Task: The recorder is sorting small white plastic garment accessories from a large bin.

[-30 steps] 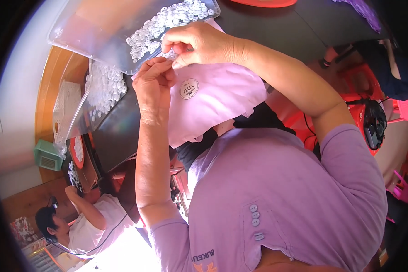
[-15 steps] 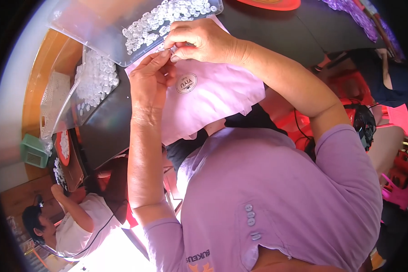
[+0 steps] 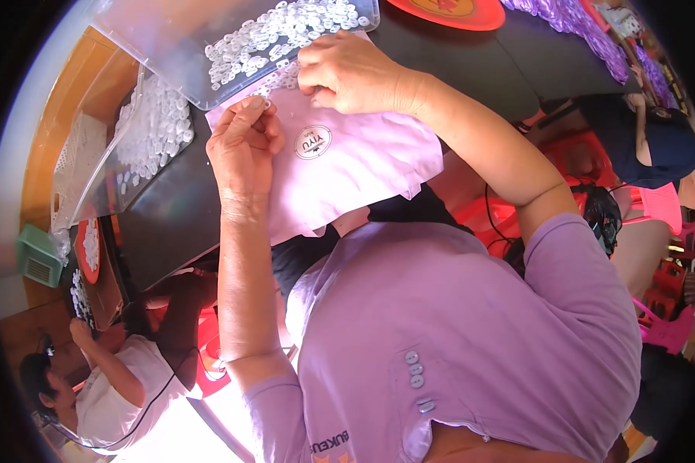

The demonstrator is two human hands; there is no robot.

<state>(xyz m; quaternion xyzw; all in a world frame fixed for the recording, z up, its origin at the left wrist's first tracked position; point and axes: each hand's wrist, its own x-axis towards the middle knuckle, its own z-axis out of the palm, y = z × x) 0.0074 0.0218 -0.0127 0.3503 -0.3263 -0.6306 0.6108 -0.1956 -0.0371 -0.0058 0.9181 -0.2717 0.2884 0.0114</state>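
My left hand [image 3: 243, 143] is closed, thumb and forefinger pinching a small white ring-like plastic piece [image 3: 267, 103]. To its right, my right hand [image 3: 354, 76] has curled fingers over the far edge of a pink cloth [image 3: 363, 154]; whatever lies between its fingertips is hidden. Several loose white plastic pieces [image 3: 284, 77] are scattered on the cloth between the two hands. Just beyond stands a clear plastic bin [image 3: 162, 65] with a heap of the same kind of small white pieces [image 3: 278, 29] in it. The cloth, bearing a round printed badge, drapes from the table over my lap.
Left of the bin, a clear bag [image 3: 153, 131] holds more white pieces. A red plate [image 3: 471, 17] and purple shiny strands [image 3: 571, 31] lie at the far right. A co-worker in a white shirt [image 3: 120, 378] sits at lower left, near a green basket [image 3: 40, 258]. Another person sits at right.
My hands were together over a small piece and are now apart. The left moved slightly nearer with a piece; the right shifted right, over the loose pieces. The view shifted a little.
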